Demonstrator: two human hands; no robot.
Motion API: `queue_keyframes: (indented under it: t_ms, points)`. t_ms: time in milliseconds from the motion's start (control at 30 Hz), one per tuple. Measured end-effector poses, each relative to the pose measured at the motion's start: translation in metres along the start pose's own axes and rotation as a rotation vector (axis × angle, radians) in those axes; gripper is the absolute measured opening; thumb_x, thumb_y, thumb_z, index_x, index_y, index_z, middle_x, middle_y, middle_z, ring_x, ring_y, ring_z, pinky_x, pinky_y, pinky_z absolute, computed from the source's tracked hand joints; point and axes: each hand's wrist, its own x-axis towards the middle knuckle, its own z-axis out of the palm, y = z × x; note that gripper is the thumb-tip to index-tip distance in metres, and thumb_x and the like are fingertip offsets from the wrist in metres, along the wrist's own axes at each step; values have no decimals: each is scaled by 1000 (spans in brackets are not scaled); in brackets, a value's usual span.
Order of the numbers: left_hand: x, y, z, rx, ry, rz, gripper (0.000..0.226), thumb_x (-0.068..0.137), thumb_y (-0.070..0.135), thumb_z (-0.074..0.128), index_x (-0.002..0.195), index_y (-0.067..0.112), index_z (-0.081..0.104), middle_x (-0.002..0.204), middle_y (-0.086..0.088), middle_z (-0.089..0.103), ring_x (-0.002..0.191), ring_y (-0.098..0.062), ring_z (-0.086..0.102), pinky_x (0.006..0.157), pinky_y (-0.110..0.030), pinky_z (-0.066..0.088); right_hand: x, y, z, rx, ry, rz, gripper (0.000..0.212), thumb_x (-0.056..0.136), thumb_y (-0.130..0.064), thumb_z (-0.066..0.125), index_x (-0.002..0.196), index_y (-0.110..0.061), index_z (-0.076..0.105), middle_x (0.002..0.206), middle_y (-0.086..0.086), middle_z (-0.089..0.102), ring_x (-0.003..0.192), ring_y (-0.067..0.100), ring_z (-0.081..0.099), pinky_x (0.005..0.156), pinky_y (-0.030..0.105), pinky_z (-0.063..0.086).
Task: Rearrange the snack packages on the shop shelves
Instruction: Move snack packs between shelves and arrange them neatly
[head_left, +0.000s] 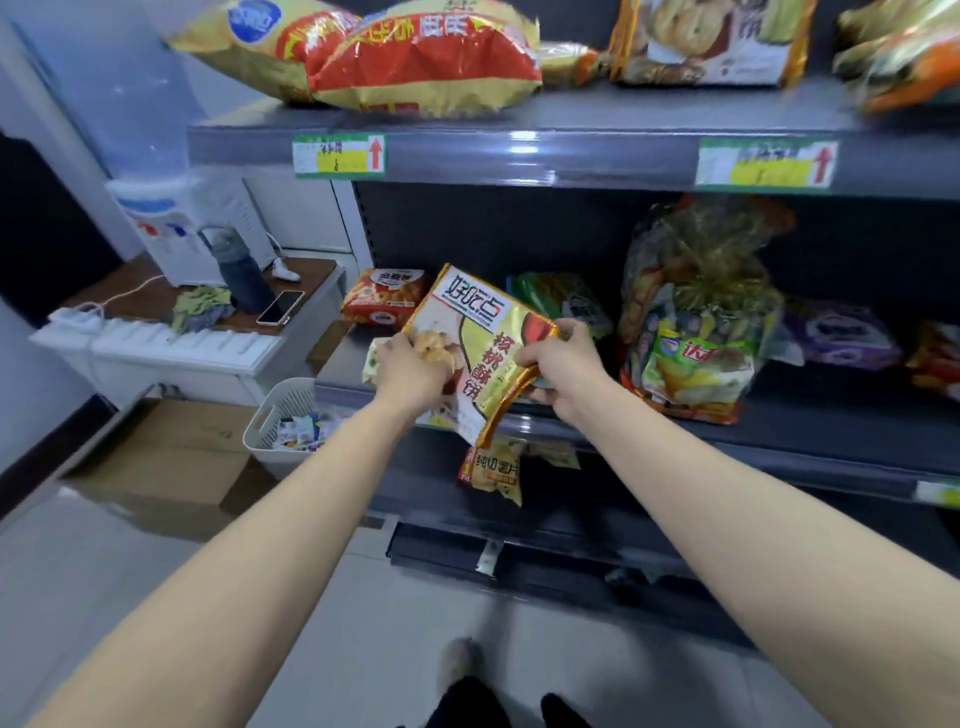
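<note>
Reading 好吃点 on gold-edged white biscuit packet (480, 340), frame centre; left hand (410, 366) and right hand (563, 364) both grasp it.

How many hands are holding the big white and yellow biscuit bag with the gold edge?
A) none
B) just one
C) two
C: the left hand grips the left side of the white and yellow plastic biscuit bag, and the right hand pinches its gold right edge.
</note>
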Motion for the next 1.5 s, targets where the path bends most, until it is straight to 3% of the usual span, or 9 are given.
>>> queue_keyframes:
  t_ms: [167,300,400,667,800,967,1100,1267,1500]
  points:
    - [-47,3,-4,-157,36,7,55,83,17,63,132,5,41,136,-14,46,118,-31,52,100,-45,45,-40,-2,-35,-45,-42,-67,44,76,5,64,108,-17,42,90,4,64,71,16,65,50,25,52]
    - [-73,18,-5,-267,-31,-1,30,87,12,59,116,4,56,114,-14,65,98,-28,64,68,-36,58,-62,-11,-58,-58,-55,-177,28,75,5,65,94,-13,55,96,12,69,84,27,70,73,42,59]
    - [-89,38,-3,-339,12,-34,36,83,12,60,118,4,52,113,-14,64,100,-31,63,80,-44,56,-80,-28,-72,-60,-54,-340,14,80,-5,68,86,-17,63,87,3,73,78,19,71,69,34,59]
    - [-117,142,-13,-433,194,317,32,83,22,64,107,14,44,117,-13,54,101,-27,58,89,-46,50,-116,-116,-105,62,54,-656,7,88,-16,63,92,-21,62,91,6,73,83,25,71,74,43,59]
    - [-116,200,-20,-502,214,473,25,88,17,60,110,16,46,117,-8,56,104,-21,57,90,-37,50,-115,-174,-118,87,163,-755,23,89,-17,62,109,-16,50,102,8,67,92,24,68,80,44,57]
    - [-90,253,-21,-545,240,573,14,92,14,56,100,17,45,108,-5,60,93,-15,57,63,-18,45,-103,-236,-117,-60,235,-878,15,88,-12,60,100,-21,54,96,4,66,91,23,67,75,40,58]
    - [-56,285,-17,-546,214,600,12,92,14,54,99,19,45,108,-5,58,97,-19,59,80,-35,54,-82,-277,-117,-118,281,-878,20,90,-10,58,109,-16,55,103,8,66,92,24,67,79,43,58]
    - [-17,310,-1,-553,142,657,15,92,7,50,97,21,46,88,7,55,90,-14,57,68,-25,52,-40,-304,-123,-161,307,-850,20,91,-7,55,107,-18,61,99,7,68,89,24,68,72,40,59]
    - [36,323,32,-464,-12,615,25,86,-3,51,102,16,55,97,-1,62,89,-17,58,77,-33,55,24,-307,-137,-275,313,-608,33,91,-1,46,114,-20,59,96,7,68,86,24,67,74,41,58]
